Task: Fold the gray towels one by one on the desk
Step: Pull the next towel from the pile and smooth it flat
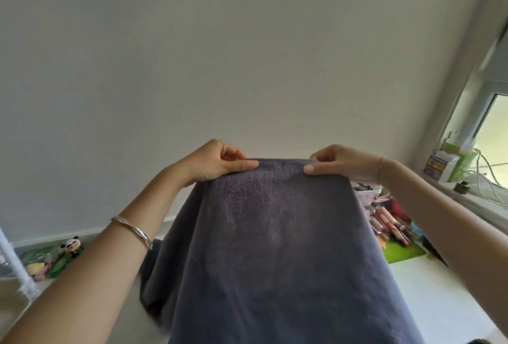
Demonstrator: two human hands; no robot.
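Dark gray terry towel (pixel 275 247) hangs above a white desk (pixel 439 302), its top hem raised before a plain pale wall (pixel 247 68). Open desk surface shows to the right, bounded by a pile of pink cosmetic tubes (pixel 384 220) and a gray windowsill (pixel 472 202). Left hand (pixel 217 162) and right hand (pixel 343 163) each pinch the top hem between thumb and fingers, near together, with the cloth draping below them.

- Soft daylight comes in through the window (pixel 492 123) at 3 o'clock, where the glass is overexposed.
- The wall (pixel 192 54) is evenly lit and rather dim.
- The near face of the gray towel (pixel 275 233) is shaded.
- Edges bend from the wide angle, with motion blur at 7 and 2 o'clock.
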